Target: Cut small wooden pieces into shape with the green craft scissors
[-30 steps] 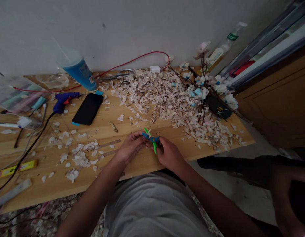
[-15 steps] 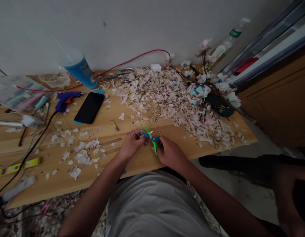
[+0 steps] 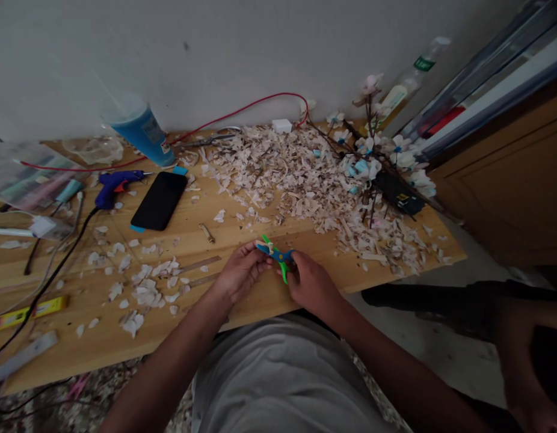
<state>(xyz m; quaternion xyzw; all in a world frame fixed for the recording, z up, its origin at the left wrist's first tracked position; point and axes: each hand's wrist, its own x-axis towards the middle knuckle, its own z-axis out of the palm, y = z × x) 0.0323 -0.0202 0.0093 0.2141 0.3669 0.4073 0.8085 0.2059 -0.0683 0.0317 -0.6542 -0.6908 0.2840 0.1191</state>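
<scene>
Blue and green scissors [image 3: 282,256] are in my right hand [image 3: 313,281], with its fingers closed around the handles. The blades point left over the front of the table. A small pale shell-like piece [image 3: 266,246] lies at the blades. My left hand [image 3: 243,269] pinches this piece at the blade tips, and its fingertips partly hide it. Left of my left hand, loose pale petal-like flakes [image 3: 148,292] are scattered on the wooden table [image 3: 255,300].
Behind my hands spreads a heap of pale scraps [image 3: 301,180]. Branches with white flowers [image 3: 369,162] lean at the right, near a bottle [image 3: 409,81]. On the left are a phone [image 3: 159,200], a blue glue gun [image 3: 118,186], a blue cup [image 3: 147,135] and a yellow-cased tool [image 3: 28,313].
The scissor blades have come closer together around the pale piece. My left fingers have shifted slightly along the blades. The whole view has moved a little.
</scene>
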